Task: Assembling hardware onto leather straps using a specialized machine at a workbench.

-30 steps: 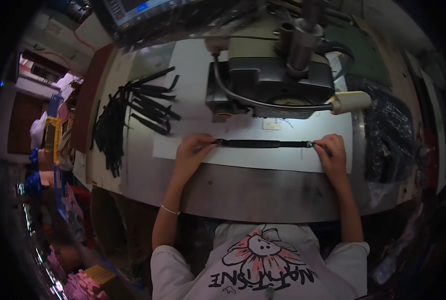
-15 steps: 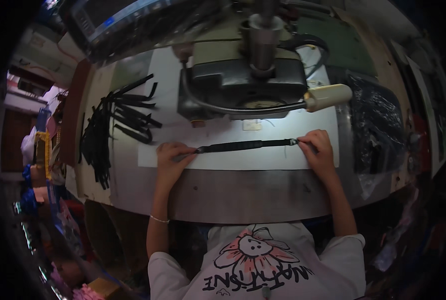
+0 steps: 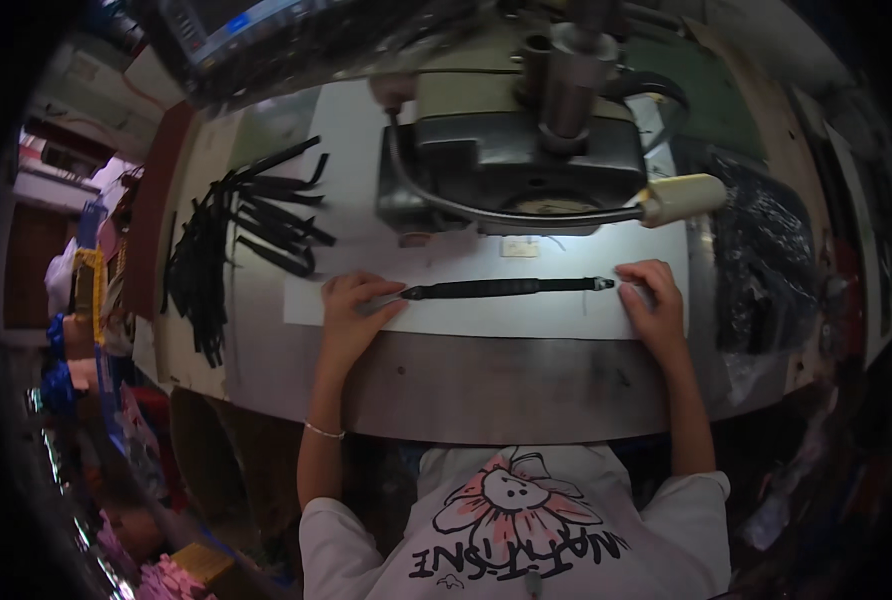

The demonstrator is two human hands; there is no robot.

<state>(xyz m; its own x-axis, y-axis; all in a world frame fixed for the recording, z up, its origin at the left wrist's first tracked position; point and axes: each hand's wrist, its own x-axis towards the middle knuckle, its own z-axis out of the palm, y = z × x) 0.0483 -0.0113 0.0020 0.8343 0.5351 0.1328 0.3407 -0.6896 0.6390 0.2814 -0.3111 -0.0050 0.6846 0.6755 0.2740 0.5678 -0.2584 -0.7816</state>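
Flat on the white sheet (image 3: 486,318), black strap (image 3: 506,288) stretched between left hand (image 3: 354,312) and right hand (image 3: 654,302), each pinching one end, below the machine (image 3: 526,160).

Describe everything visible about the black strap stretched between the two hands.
The black strap is a narrow, flat band, seemingly woven or padded, lying straight and level on a white sheet before the machine. Its thicker middle tapers toward both ends. The left hand pins its left end; the right hand holds the right end, where a small metal fitting seems attached.
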